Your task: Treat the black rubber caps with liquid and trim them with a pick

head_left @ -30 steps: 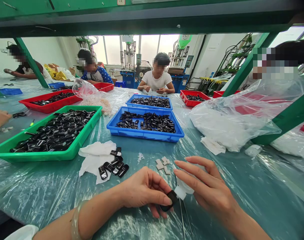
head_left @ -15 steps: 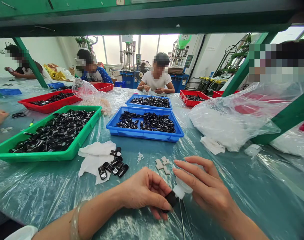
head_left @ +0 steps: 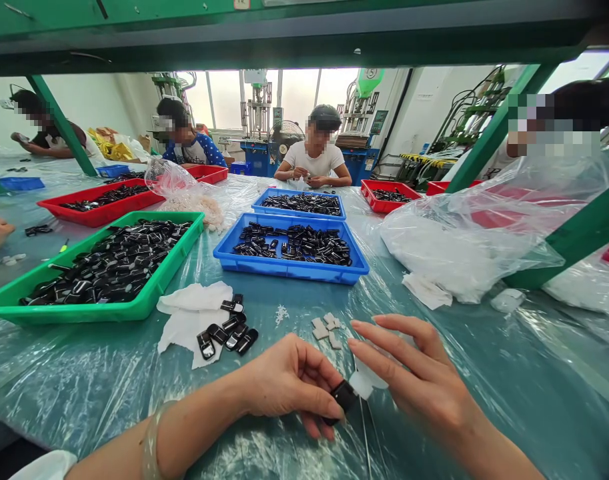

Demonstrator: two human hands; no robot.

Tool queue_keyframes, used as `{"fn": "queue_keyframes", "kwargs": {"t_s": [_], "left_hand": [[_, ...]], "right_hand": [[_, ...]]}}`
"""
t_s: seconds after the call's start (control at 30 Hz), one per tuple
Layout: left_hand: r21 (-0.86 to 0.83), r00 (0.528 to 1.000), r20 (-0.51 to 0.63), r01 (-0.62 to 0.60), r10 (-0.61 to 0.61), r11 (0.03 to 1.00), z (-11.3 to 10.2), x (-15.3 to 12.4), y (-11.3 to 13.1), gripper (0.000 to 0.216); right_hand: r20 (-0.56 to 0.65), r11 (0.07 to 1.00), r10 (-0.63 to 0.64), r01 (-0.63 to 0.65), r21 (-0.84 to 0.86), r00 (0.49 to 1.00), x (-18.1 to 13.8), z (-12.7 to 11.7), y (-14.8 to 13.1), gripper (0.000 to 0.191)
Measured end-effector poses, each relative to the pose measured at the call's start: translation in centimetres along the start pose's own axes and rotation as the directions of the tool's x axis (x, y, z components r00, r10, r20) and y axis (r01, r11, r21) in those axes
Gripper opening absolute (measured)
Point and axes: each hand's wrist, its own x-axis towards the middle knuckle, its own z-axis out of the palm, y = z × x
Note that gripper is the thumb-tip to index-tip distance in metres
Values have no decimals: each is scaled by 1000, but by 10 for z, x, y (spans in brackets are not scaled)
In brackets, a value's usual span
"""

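My left hand pinches a small glossy black plastic piece between thumb and fingers. Just right of it, my right hand holds a small translucent white bottle, its fingers long and bent over it and its thumb hidden. The bottle's white tip is at the edge of the black piece; whether they touch I cannot tell. Beyond my hands lie several small grey-white pieces and a little heap of white bits. Several black pieces rest partly on a white cloth to the left.
A green tray and two blue trays full of black pieces stand ahead. Red trays sit farther back. On the right is a clear plastic bag beside a green frame leg. A green beam crosses overhead. Several co-workers sit around.
The black piece has tipped slightly in my left hand, showing more shine. The bottle and my right hand have shifted a touch rightward. The co-worker opposite has raised a hand a little.
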Motion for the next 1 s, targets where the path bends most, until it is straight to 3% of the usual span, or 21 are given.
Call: {"fn": "queue_keyframes", "kwargs": {"t_s": [0.47,1.0], "left_hand": [[18,1000,19,14,-14,1000,1,1,-2,27],[3,999,33,1,-1,1000,0,3,-6,29]], "right_hand": [[16,1000,10,-9,-26,1000,-1,1,-2,29],[-65,997,15,-20,-75,998,8,2,-8,29]]}}
